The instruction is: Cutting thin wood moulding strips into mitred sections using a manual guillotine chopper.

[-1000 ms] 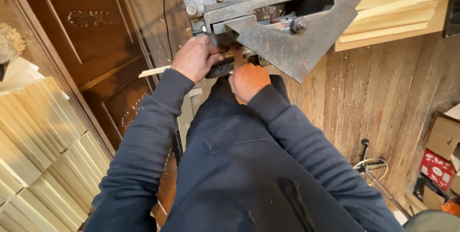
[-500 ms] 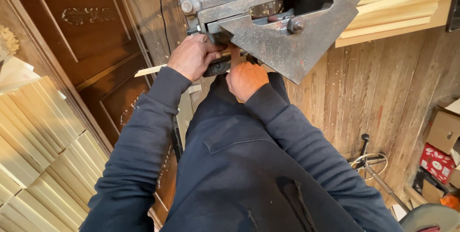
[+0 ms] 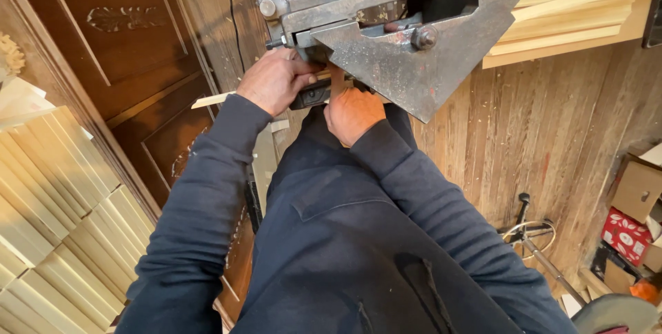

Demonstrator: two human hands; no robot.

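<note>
Left hand clamped on dark machine handle, right hand pinching thin wood strip beneath steel machine; slipping could likely draw fingers in.

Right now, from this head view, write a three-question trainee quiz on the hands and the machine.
1. True or false: both hands are at the underside of the grey metal machine.
2. Which hand touches the narrow wooden piece that sticks out under the machine? A) left hand B) right hand C) neither
3. Fill in: the pale wooden strips are stacked at the person's ____ side.

Key
1. True: the left hand and the right hand both reach under its front edge.
2. B: the right hand's fingers are on it; the left hand rests beside it on a dark part.
3. Left.
</note>
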